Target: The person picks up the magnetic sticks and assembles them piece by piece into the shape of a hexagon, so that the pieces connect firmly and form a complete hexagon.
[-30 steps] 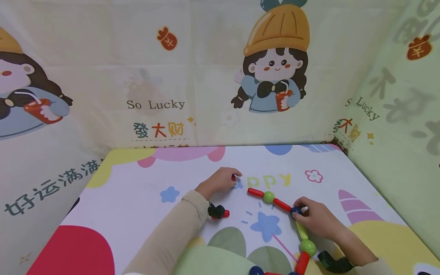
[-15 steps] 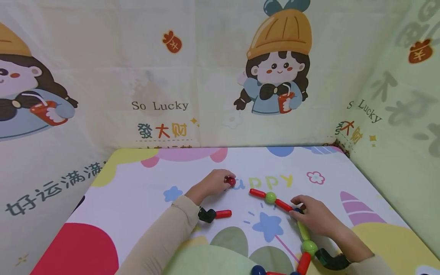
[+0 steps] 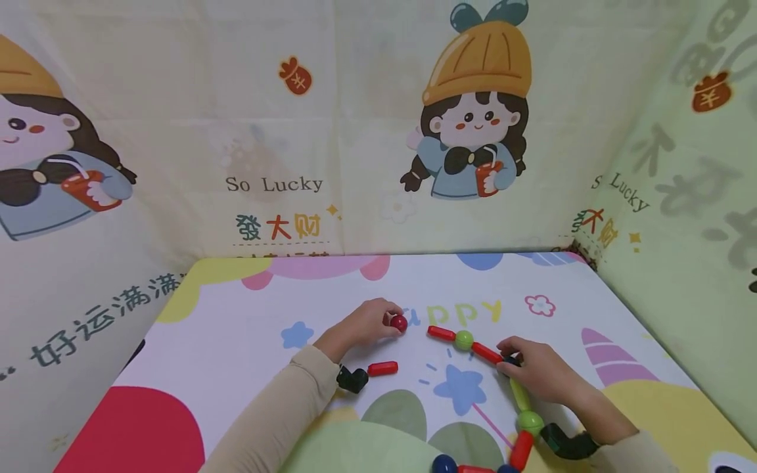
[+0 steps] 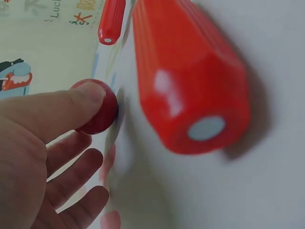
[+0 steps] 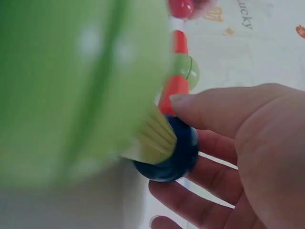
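Observation:
My left hand [image 3: 365, 323] pinches a red ball [image 3: 399, 323] between thumb and index finger, close over the table and just left of the chain's far end. That chain of magnetic rods and balls starts with a red rod [image 3: 441, 334], then a green ball [image 3: 464, 339] and a second red rod [image 3: 486, 353]. At its bend, my right hand [image 3: 544, 374] grips a dark blue ball [image 5: 183, 148] with thumb and fingers. From there a yellow-green rod [image 3: 520, 397] leads to another green ball [image 3: 529, 422]. A loose red rod [image 3: 383, 368] lies near my left wrist.
Nearer me, the chain goes on with a red rod [image 3: 521, 450] and a dark blue ball [image 3: 444, 464] at the bottom edge of the view. Black wrist cameras [image 3: 353, 379] sit at both wrists. A printed cloth [image 3: 367, 144] hangs behind the patterned table [image 3: 236, 328].
The left hand has drawn back slightly toward me, and the red ball, mostly hidden earlier, now shows fully at its fingertips. The right hand keeps its hold on the blue ball.

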